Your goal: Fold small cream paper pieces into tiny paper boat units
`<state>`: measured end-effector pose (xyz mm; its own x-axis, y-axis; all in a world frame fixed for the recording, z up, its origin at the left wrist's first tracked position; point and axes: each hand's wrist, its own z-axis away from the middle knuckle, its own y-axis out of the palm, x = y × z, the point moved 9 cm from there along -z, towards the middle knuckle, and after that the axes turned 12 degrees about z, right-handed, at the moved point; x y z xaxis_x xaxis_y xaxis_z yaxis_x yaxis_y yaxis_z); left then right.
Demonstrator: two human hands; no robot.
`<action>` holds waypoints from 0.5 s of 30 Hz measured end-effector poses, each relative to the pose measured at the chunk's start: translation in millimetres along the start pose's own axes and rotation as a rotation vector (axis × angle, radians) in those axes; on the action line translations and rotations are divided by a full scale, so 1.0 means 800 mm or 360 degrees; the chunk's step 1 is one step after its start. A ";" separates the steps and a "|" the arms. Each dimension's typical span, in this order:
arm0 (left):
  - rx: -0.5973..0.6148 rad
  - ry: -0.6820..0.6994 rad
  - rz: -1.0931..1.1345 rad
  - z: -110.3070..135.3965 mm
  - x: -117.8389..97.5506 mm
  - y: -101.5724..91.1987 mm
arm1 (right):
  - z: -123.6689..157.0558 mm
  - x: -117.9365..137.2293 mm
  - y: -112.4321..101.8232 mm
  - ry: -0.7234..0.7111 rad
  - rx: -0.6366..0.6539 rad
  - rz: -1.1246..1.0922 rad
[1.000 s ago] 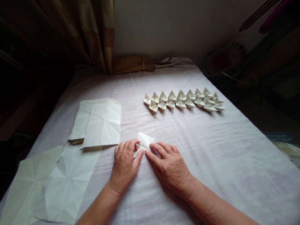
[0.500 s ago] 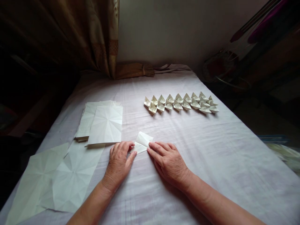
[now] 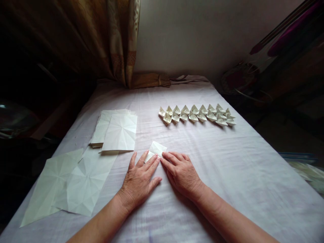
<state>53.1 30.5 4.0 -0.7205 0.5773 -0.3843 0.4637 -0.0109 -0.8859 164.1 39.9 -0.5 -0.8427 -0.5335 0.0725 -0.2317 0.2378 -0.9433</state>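
A small folded white paper (image 3: pixel 157 149) lies on the white cloth in front of me. My left hand (image 3: pixel 140 180) lies flat with fingers stretched out, its fingertips pressing on the near left part of the paper. My right hand (image 3: pixel 181 172) rests palm down beside it, fingers together and extended, their tips touching the paper's near right edge. Neither hand grips anything.
Two rows of several small folded paper boats (image 3: pixel 197 114) stand further back on the right. A stack of creased sheets (image 3: pixel 116 131) lies to the left, and larger creased sheets (image 3: pixel 68 182) nearer the left edge. A curtain (image 3: pixel 118 44) hangs behind. The cloth-covered surface (image 3: pixel 227 168) drops off on both sides.
My left hand has gone from curled, pinching the paper's corner, to flat and spread on it. The view has tilted a little, so everything sits slightly lower and further away.
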 end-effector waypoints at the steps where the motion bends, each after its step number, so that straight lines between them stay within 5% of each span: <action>1: 0.0033 0.0023 -0.0024 0.004 0.002 -0.001 | 0.000 0.000 0.000 0.0004 0.0000 0.0005; 8: 0.0045 0.0113 -0.0197 0.021 0.018 -0.017 | 0.000 0.001 0.001 0.0015 0.0038 0.0032; 15: 0.0111 0.0241 -0.0249 -0.003 0.004 -0.023 | 0.000 0.002 0.003 0.0035 0.0028 0.0034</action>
<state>43.5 34.1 19.5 -0.6928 0.6923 -0.2021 0.3120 0.0351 -0.9494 162.1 39.9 -2.4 -0.8579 -0.5105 0.0593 -0.2051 0.2343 -0.9503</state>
